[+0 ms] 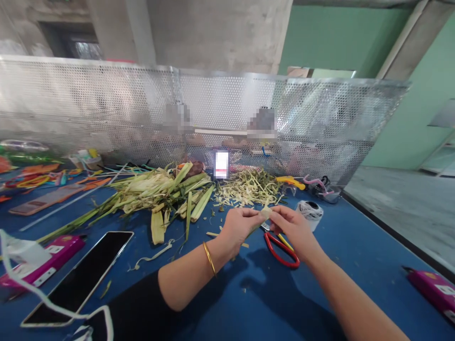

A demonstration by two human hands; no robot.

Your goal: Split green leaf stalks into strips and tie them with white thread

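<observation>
My left hand (241,227), with a gold bangle on the wrist, pinches a small pale piece of plant leaf (265,211) between thumb and fingers. The fingertips of my right hand (289,227) are closed on the same piece from the other side. Both hands are held above the blue table (359,255). Just below them lie red-handled scissors (282,253), their blades partly hidden by my hands. Beyond my fingers spreads a heap of cut leaf scraps (249,187). Long green and pale leaves (159,189) are piled to the left.
A roll of white string (310,214) stands right of my hands. A black-screened phone (80,277) and a purple box (53,263) lie at the left, another purple box (432,289) at the right. A perforated metal screen (223,102) closes the table's far side; people sit behind it.
</observation>
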